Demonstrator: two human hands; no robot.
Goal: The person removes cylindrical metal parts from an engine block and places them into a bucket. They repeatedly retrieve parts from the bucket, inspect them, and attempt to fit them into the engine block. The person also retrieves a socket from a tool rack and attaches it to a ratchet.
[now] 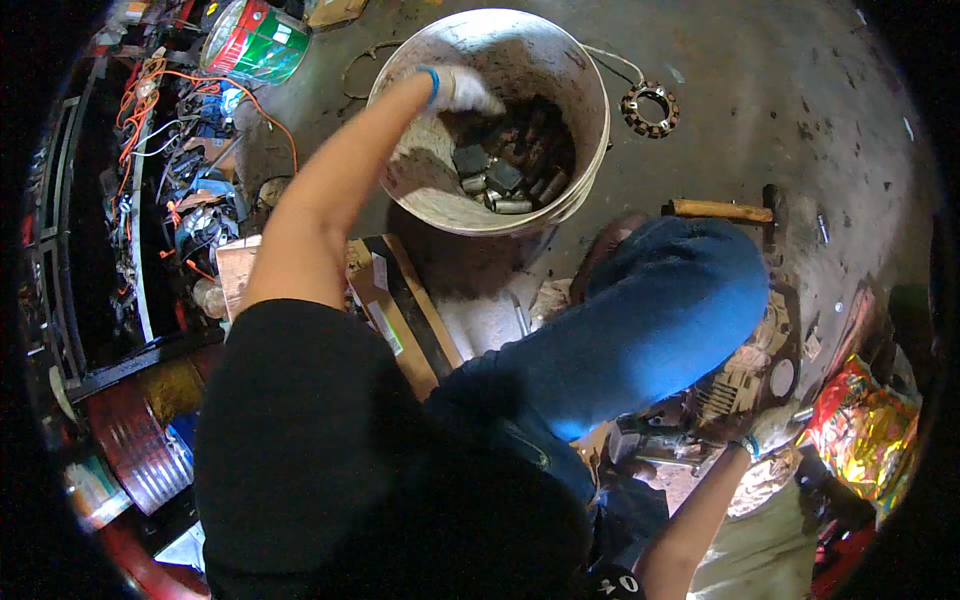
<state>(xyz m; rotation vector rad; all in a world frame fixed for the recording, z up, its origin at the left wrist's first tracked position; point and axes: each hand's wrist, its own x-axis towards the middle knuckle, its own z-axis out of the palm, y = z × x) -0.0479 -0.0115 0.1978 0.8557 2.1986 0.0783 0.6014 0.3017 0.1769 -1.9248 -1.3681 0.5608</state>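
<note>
My left hand (470, 92), in a pale glove, reaches just inside a large dirty white bucket (405, 160). Its fingers are curled downward; what they hold, if anything, I cannot make out. Dark blocks (505, 175) and metal cylinders (512, 205) lie in the bucket's bottom. Low at the right, my gloved right hand (775, 428) is closed around a shiny metal tool (802, 412), beside crumpled red-and-gold foil packaging (860, 420) and other tools (665, 460).
Cluttered racking with orange cords (160, 75) runs along the left, with a green-and-red pail (255, 40). A metal ring (649, 130) lies beyond the bucket. Cardboard (410, 360) lies below it; a wooden-handled tool (720, 210) lies past my bent knee.
</note>
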